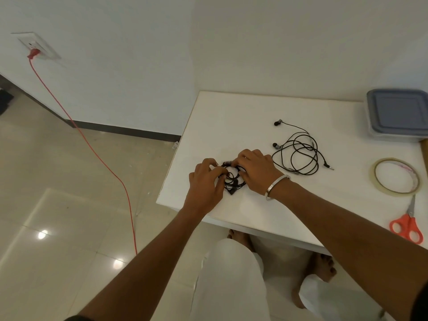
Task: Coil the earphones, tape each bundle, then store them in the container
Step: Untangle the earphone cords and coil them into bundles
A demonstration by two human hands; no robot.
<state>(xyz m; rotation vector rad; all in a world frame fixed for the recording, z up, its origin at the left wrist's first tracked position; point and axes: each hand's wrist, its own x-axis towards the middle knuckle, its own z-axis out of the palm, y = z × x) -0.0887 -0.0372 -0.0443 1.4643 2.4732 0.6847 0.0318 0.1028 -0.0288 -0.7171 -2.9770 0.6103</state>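
Observation:
A coiled black earphone bundle [232,180] lies near the front left corner of the white table [231,126]. My left hand [205,181] grips its left side and my right hand [254,170], with a metal bangle on the wrist, presses on its right side. A second black earphone set [298,154] lies loosely looped to the right, apart from my hands. A roll of clear tape [396,176] lies flat at the right. The grey-lidded container [397,115] stands shut at the back right corner.
Orange-handled scissors [408,224] lie at the table's right front edge. A red cable [81,133] runs from a wall socket [38,46] down across the tiled floor at the left. My legs and bare feet are under the table.

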